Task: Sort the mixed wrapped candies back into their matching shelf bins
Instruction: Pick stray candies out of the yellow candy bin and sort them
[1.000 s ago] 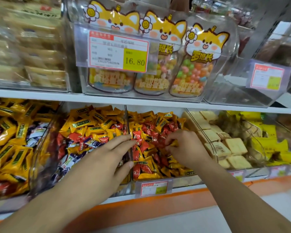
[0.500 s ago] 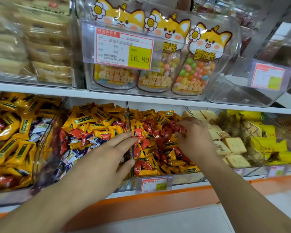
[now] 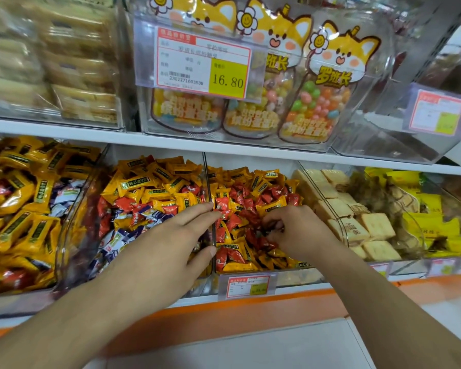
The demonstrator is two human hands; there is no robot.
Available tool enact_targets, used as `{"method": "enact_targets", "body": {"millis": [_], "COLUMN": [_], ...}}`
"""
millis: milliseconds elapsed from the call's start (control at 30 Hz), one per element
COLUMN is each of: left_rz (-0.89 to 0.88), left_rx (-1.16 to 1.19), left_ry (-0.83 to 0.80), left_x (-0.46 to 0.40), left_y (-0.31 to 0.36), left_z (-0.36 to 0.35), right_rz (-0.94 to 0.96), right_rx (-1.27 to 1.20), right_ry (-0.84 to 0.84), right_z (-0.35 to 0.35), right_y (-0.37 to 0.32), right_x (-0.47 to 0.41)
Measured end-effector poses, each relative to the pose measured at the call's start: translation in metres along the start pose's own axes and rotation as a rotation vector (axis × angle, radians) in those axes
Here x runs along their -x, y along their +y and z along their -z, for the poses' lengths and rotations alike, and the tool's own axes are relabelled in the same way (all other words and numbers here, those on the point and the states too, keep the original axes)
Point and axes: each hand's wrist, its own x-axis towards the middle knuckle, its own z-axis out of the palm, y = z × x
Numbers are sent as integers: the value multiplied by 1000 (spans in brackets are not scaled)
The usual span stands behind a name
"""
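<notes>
On the lower white shelf (image 3: 250, 151), two clear plastic bins sit side by side, parted by a thin clear divider wall (image 3: 209, 198). The left hand (image 3: 168, 246) lies flat and relaxed across the front of that divider, fingers straight and spread, fingertips touching the wrapped sweets right at the wall and the thumb lying against the divider's front edge; it holds nothing. The right hand (image 3: 293, 230) is down in the middle clear bin (image 3: 298, 272), its fingers curled into the heap of small red wrapped candies (image 3: 248, 206), which are mixed with yellow wrapped candies (image 3: 266, 179); it appears to pinch some red pieces, though exactly which cannot be made out. The two hands are apart, on either side of the divider. The clear bin left of the divider (image 3: 72, 243) holds yellow wrapped sweets at the back, with red and purple-and-white wrapped candies (image 3: 123, 233) towards the front. A red-bordered price tag (image 3: 248, 286) hangs on the middle bin's front. To the right, another clear bin holds square pale biscuits (image 3: 375, 225). Above, fox-printed pouches of coloured jelly beans (image 3: 320, 102) stand behind a price label reading 16.80 (image 3: 202, 63).
</notes>
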Motion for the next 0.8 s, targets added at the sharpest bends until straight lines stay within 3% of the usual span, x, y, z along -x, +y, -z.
{"method": "enact_targets", "body": {"millis": [400,800], "left_rz": [-17,-30], "left_rx": [19,26], "left_ry": [40,71], "left_x": [-1,0], "left_y": [0,3], "left_z": [-1,2], "right_rz": [-19,-20], "right_rx": [-68,-291], "right_ry": [-39,148], "right_z": [7,20], "right_y": [5,3], "right_x": [5,16]}}
